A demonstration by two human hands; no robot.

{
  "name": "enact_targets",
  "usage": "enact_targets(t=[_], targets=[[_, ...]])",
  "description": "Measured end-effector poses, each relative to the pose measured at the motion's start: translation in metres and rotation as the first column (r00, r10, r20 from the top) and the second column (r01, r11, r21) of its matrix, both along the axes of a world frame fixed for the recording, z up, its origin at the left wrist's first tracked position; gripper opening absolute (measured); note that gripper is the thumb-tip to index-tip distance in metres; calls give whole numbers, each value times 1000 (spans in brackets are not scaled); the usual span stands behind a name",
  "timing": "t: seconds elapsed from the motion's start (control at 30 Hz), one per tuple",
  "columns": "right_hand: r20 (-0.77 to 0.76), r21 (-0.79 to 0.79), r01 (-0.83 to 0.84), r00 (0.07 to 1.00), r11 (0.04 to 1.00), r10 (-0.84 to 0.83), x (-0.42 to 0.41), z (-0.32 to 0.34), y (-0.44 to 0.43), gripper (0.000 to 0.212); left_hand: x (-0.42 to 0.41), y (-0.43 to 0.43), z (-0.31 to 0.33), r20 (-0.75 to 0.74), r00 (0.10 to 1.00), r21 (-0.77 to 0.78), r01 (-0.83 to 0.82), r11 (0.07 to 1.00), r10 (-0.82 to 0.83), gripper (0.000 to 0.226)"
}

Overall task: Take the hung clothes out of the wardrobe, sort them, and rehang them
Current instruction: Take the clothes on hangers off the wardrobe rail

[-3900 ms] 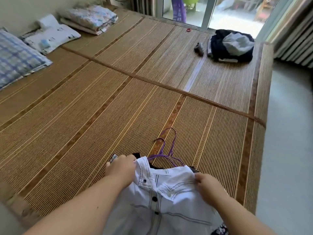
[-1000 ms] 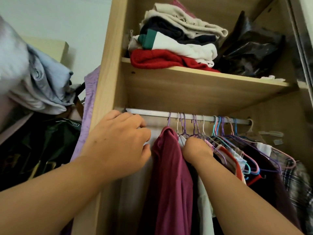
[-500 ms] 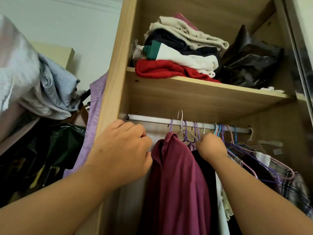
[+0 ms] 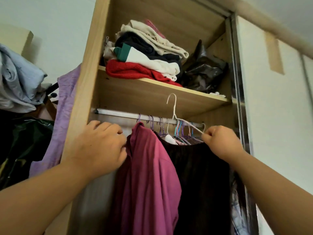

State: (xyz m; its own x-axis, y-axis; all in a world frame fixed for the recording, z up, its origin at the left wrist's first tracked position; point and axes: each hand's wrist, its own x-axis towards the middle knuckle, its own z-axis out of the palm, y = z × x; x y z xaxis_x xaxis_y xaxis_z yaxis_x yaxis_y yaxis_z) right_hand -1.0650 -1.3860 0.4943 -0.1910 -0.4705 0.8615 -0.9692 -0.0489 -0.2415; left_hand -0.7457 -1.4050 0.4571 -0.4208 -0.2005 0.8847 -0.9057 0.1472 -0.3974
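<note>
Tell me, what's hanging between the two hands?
In the head view, a magenta shirt and a dark garment on a white hanger hang between the left hand and the right hand.

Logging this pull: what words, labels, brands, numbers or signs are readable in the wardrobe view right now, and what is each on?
None: no readable word, label, brand or number shows in this view.
Folded clothes on the shelf: no print showing.
Black plastic bag: no lettering.
Magenta shirt and dark garment: no tag in view.
White hanger pinched by the right hand: unmarked.
Tan patch on the sliding door: blank.
</note>
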Motion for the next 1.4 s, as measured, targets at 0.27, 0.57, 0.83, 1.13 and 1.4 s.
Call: enact_targets(t=[0.27, 0.57, 0.83, 1.13, 1.4], targets=[[50, -41, 131, 990, 990, -129, -14, -27, 127, 25, -80, -22, -29, -125, 913, 316, 407, 857, -388, 48], [147, -44, 319, 939, 947, -310, 39, -81, 244, 20, -148, -23, -40, -336, 678, 404, 730, 551, -653, 93], [253, 21, 568, 793, 823, -554, 122, -167, 333, 17, -163, 17, -103, -60, 534, 539, 729, 423, -843, 70], [365, 266, 783, 458, 562, -811, 238, -290, 460, 12, -176, 135, -225, -91, -10, 714, 696, -72, -996, 21], [487, 490, 805, 65, 334, -871, 367, -392, 572, 19, -159, 302, -319, 29, -353, 787, 585, -197, -935, 24]])
